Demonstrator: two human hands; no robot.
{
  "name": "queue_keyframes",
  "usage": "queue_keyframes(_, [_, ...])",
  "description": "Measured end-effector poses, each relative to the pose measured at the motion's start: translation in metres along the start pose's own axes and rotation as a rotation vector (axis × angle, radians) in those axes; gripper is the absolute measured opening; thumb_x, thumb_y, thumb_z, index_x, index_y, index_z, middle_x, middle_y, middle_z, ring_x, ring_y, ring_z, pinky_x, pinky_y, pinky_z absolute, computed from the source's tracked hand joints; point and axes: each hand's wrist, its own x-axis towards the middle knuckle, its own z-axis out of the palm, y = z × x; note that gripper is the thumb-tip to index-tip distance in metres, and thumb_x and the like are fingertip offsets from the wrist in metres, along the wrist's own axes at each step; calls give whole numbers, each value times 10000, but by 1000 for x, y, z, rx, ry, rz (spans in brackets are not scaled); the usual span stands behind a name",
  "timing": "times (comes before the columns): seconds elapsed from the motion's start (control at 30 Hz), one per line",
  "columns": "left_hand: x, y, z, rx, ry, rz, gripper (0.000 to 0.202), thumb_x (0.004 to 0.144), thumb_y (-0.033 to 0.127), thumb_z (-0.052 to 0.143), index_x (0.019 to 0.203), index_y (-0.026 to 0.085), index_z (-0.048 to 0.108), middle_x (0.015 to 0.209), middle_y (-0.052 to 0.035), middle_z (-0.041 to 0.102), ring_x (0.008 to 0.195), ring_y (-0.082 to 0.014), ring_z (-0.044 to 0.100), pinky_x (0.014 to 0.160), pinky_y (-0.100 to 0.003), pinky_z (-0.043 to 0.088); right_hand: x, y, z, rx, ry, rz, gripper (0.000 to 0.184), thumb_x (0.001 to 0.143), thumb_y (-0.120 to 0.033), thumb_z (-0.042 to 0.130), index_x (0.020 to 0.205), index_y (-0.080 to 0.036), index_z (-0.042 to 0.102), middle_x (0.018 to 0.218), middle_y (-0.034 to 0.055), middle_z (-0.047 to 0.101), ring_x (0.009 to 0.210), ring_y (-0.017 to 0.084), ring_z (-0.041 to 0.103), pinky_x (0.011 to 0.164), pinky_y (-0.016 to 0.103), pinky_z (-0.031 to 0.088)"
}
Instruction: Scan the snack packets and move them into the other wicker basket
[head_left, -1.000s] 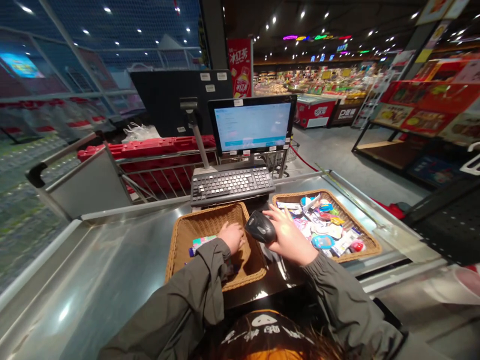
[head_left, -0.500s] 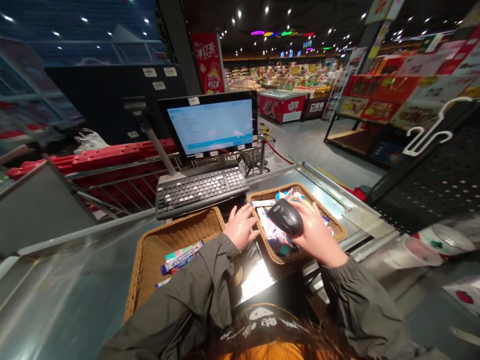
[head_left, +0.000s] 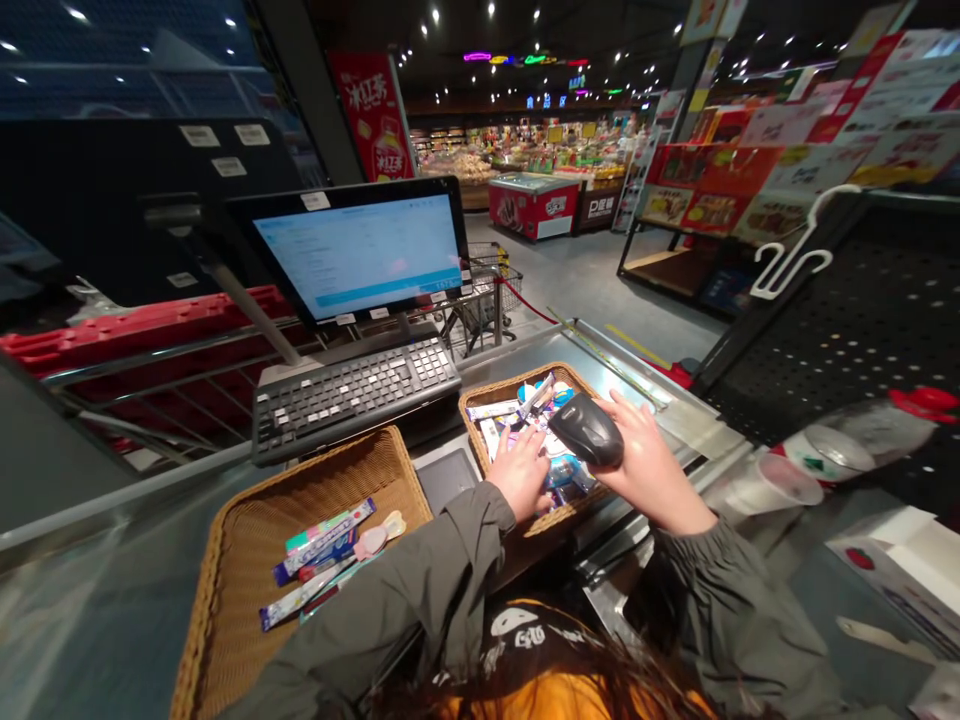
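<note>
My right hand (head_left: 651, 462) is wrapped round a black handheld barcode scanner (head_left: 586, 432), held over the right wicker basket (head_left: 576, 515). That basket holds small wrapped packets (head_left: 564, 470) in white, blue and purple. My left hand (head_left: 519, 468) reaches into the same basket, fingers stretched out and touching the packets; its fingertips are partly lost among them. To the left stands a larger wicker basket (head_left: 315, 475). Several slim packs (head_left: 324, 548) lie in it, with a pink and cream item (head_left: 381, 535) beside them.
A keyboard (head_left: 360, 390) and a lit monitor (head_left: 360, 250) stand behind the baskets on the metal counter (head_left: 97, 610). At right are a white hook (head_left: 799, 250) on a black panel, plastic cups (head_left: 784, 482) and an open white box (head_left: 900, 570). A shopping cart (head_left: 480, 300) stands beyond.
My left hand has moved from the near left rim of the right basket into it, onto the packets. The scanner stays in my right hand over the basket. The view has shifted right.
</note>
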Motion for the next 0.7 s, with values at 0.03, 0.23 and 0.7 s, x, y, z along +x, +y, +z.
queue_keyframes(0.03, [3, 1, 3, 14, 8, 14, 489, 722, 449, 744, 1100, 146, 674, 1512, -196, 377, 1430, -361, 273, 1147, -656, 175, -1, 2, 0, -3, -13, -2, 510, 719, -266, 597, 1218, -165, 584, 1350, 162, 557, 1401, 425, 334, 1093, 717, 225])
queue_keyframes(0.23, [15, 2, 9, 111, 45, 103, 268, 745, 293, 705, 1001, 213, 706, 1512, -129, 387, 1439, -314, 263, 1156, -635, 166, -8, 14, 3, -16, -37, 15, 544, 706, -256, 607, 1243, -174, 579, 1345, 159, 564, 1397, 415, 346, 1105, 693, 232])
queue_keyframes(0.7, [30, -20, 24, 21, 43, -34, 160, 746, 200, 629, 883, 170, 706, 1443, -136, 498, 1411, -350, 315, 1147, -667, 119, -19, 24, -10, -32, -44, 47, 592, 729, -270, 611, 1306, -168, 532, 1377, 157, 543, 1418, 399, 318, 1125, 679, 213])
